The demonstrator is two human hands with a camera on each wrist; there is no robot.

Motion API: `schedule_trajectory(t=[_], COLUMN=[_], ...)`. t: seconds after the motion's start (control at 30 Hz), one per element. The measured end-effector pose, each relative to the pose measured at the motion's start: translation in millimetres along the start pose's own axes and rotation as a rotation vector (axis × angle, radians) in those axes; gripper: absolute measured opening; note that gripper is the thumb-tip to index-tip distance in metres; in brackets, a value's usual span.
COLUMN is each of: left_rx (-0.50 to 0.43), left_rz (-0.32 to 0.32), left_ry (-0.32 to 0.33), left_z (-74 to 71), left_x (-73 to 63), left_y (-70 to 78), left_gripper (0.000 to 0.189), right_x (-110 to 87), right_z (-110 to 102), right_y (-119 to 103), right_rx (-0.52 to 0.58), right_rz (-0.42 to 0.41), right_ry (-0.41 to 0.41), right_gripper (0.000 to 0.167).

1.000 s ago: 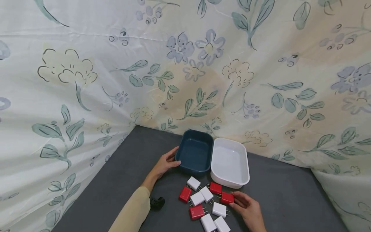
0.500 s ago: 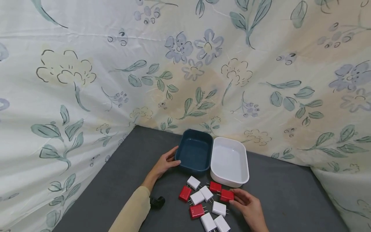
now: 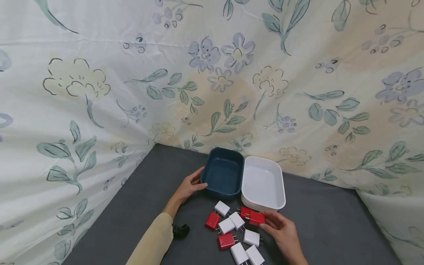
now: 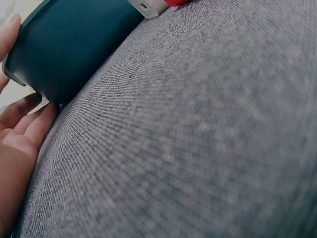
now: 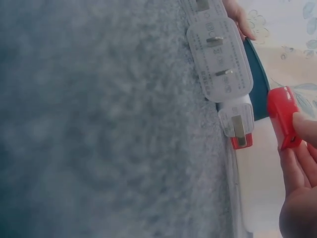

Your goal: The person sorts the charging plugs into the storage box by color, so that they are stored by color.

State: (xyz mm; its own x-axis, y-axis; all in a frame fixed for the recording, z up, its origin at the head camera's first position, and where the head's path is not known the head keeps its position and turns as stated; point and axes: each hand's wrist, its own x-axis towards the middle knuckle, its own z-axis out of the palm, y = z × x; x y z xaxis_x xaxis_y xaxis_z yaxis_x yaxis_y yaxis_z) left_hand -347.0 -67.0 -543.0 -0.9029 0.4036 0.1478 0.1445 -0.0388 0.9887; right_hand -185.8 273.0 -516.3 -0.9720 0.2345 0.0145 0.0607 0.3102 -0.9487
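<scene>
My right hand (image 3: 282, 231) pinches a red plug-in charger (image 3: 257, 218) between thumb and fingers, its prongs pointing left. In the right wrist view this red charger (image 5: 282, 115) is raised off the grey cloth. It overlaps a second red charger (image 3: 244, 212) in the head view. My left hand (image 3: 186, 189) holds the near left corner of a dark blue bin (image 3: 221, 191), thumb at the rim and fingers against its side. Several white chargers (image 3: 226, 225) and two more red chargers, one of them (image 3: 226, 241) at the front, lie loosely clustered before the bins.
A white bin (image 3: 263, 202) stands right beside the blue one. A small black object (image 3: 181, 231) lies by the left sleeve (image 3: 154, 235). Grey cloth (image 3: 324, 221) covers the table, and a flowered curtain (image 3: 198, 92) hangs behind and at the sides.
The red charger in my right hand has come up and slightly left, over the neighbouring red charger. My left hand stays on the blue bin.
</scene>
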Motion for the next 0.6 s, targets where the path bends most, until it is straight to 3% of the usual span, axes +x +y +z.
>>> schedule_trajectory(t=[0.23, 0.47, 0.6], left_rx=[-0.034, -0.013, 0.004], left_rz=[-0.021, -0.010, 0.006], left_ry=[-0.043, 0.029, 0.038], left_z=[2.4, 1.4, 1.2], left_x=[-7.8, -0.4, 0.5], left_y=[21.5, 2.3, -3.0], left_gripper=[0.078, 0.074, 0.074], right_x=[6.5, 12.3, 14.9], right_z=[0.5, 0.5, 3.3], right_y=[-13.9, -25.7, -28.4], right_rx=[-0.001, -0.008, 0.001], right_rz=[-0.040, -0.073, -0.080], right_ry=[-0.009, -0.031, -0.020], right_gripper=[0.049, 0.048, 0.048])
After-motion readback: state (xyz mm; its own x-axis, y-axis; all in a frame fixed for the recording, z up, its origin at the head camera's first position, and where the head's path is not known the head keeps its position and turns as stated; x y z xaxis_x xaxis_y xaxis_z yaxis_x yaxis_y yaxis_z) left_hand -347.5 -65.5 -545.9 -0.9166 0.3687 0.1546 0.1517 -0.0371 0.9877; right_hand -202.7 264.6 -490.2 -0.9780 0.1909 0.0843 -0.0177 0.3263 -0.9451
